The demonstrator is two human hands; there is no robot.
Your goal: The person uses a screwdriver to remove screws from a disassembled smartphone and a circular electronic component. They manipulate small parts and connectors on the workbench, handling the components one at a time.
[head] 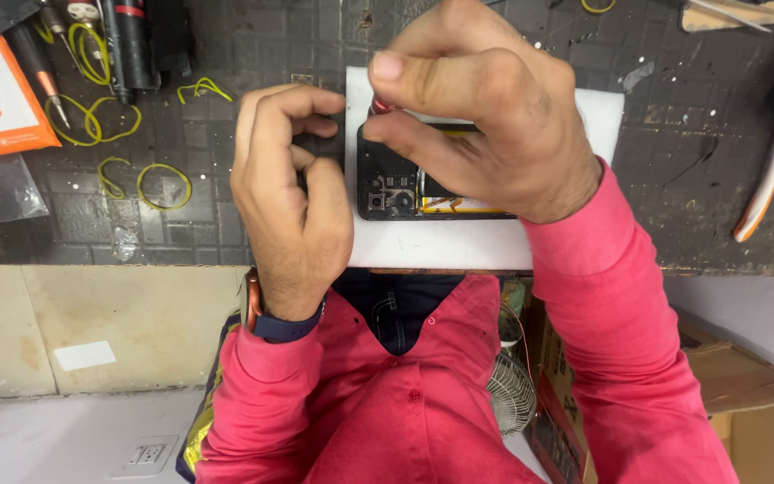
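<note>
Phone (405,193): opened, back up, on a white pad (441,246)
Right hand (485,116): fingers pinched on a small red tool (380,106) at the phone's top edge
Left hand (288,197): curled shut at the phone's left end — holding nothing I can see

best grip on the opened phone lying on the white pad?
Probably the two long edges of the phone, pinched from above near the camera end. It lies flat, back off and insides facing up, so the edges are the only safe surfaces. The left hand is at that end; the right hand covers the rest.
</note>
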